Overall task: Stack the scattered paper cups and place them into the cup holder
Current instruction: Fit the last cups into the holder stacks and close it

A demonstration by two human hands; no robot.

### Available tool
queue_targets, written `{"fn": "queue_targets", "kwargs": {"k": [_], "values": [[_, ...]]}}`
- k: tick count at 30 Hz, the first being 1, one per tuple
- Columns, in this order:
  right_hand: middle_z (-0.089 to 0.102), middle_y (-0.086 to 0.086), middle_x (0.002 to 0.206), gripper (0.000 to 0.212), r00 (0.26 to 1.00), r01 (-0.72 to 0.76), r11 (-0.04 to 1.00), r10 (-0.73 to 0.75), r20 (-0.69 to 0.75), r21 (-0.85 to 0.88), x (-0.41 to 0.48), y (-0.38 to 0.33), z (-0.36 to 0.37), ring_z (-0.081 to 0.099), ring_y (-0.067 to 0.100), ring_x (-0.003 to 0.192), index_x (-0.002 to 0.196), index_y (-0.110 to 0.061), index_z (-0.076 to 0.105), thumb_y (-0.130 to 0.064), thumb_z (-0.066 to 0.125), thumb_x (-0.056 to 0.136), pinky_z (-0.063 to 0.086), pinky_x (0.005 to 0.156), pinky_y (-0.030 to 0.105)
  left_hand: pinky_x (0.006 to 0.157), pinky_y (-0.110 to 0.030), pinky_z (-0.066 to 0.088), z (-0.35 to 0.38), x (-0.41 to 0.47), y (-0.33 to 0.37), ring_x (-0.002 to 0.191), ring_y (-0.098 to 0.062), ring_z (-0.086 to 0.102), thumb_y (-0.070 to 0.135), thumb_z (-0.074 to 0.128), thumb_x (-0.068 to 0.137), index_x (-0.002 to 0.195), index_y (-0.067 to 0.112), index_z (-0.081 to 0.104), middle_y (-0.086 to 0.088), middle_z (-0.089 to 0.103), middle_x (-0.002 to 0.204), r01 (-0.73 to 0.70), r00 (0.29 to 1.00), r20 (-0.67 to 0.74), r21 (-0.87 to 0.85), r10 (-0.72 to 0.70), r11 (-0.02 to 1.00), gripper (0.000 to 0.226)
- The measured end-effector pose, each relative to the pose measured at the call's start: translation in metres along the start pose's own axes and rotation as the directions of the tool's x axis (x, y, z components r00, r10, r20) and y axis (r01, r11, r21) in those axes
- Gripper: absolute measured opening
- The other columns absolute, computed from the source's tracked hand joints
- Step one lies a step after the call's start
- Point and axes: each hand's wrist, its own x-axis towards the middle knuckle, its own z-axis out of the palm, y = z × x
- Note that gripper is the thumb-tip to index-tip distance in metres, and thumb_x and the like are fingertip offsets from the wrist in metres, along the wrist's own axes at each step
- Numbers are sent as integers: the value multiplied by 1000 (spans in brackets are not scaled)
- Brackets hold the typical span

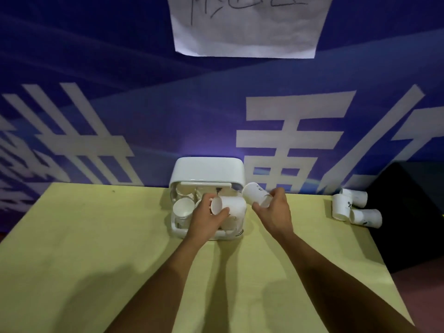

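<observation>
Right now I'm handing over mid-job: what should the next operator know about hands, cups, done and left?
Left hand: grips a cup tilted over the holder.
Right hand: grips a second cup just right of the holder.
Done: stacked cups sit inside the holder.
Left: nest the two held cups and seat them, then fetch the three loose cups at the table's far right edge.

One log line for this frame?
left hand grips paper cup over cup holder | right hand grips second cup | three loose cups far right
</observation>
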Motion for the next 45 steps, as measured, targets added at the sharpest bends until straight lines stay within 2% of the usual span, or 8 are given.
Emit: {"fn": "queue_targets", "kwargs": {"k": [5, 9, 13, 21, 25, 34, 39, 45], "values": [[51, 0, 109, 59, 997, 73, 997, -74, 36, 17, -20, -13, 24, 59, 21, 93, 111, -26, 35, -38, 78, 73, 58, 73, 38, 83, -42, 54, -35, -12, -23, 94, -20, 64, 47, 74, 69, 104, 26, 48, 9, 61, 102, 85, 995, -48, -78, -89, 993, 49], [48, 0, 112, 56, 990, 119, 992, -122, 75, 33, -30, -23, 36, 54, 19, 95, 114, -24, 37, -36, 77, 77, 52, 71, 32, 65, -32, 47, -59, -14, -37, 87, -20, 62, 41, 73, 69, 103, 21, 41, -1, 60, 102, 134, 987, -76, -85, -141, 987, 51], [49, 5, 103, 51, 993, 62, 998, -64, 102, 20, -34, -29, 47, 54, 22, 86, 105, -18, 39, -36, 76, 74, 41, 61, 28, 62, -31, 45, -75, -14, -45, 88, -18, 59, 40, 69, 65, 102, 19, 37, -2, 56, 104, 216, 972, -70, -113, -224, 970, 53], [50, 0, 108, 59, 989, -2, 995, 17, 150, -105, -36, -27, 68, 57, 21, 93, 110, -23, 37, -37, 79, 71, 59, 75, 40, 78, -32, 48, -87, -10, -52, 100, -16, 59, 32, 69, 67, 142, 28, 31, 2, 54, 117, 241, 967, -38, -178, -251, 954, 85], [51, -1, 108, 60, 988, -4, 991, 24, 149, -136, -35, -27, 73, 58, 20, 92, 109, -25, 36, -39, 80, 71, 60, 76, 43, 90, -41, 53, -90, -3, -57, 107, -19, 60, 43, 67, 56, 134, 26, 49, 0, 55, 123, 226, 972, -47, -111, -232, 968, 82], [60, 0, 108, 50, 986, 2, 978, 33, 164, -208, -32, -34, 75, 61, 19, 90, 110, -20, 46, -52, 72, 83, 50, 67, 26, 76, -28, 49, -87, 6, -58, 102, -14, 62, 22, 78, 75, 131, 26, 47, 5, 58, 120, 188, 980, -37, -129, -194, 974, 65], [57, -4, 96, 42, 982, 31, 996, -14, 188, -86, -37, -36, 75, 57, 15, 84, 97, -22, 46, -45, 76, 78, 55, 70, 34, 80, -33, 49, -87, 13, -58, 104, -20, 59, 18, 78, 74, 130, 23, 44, 0, 60, 121, 202, 977, -46, -98, -208, 974, 66], [58, -4, 103, 54, 973, 52, 998, -59, 225, 40, -37, -52, 86, 59, 16, 90, 109, -24, 41, -30, 82, 74, 57, 77, 36, 86, -33, 46, -88, 21, -55, 105, -20, 54, 14, 82, 74, 130, 16, 41, -5, 59, 127, 182, 976, -109, -56, -187, 982, 69]]}}
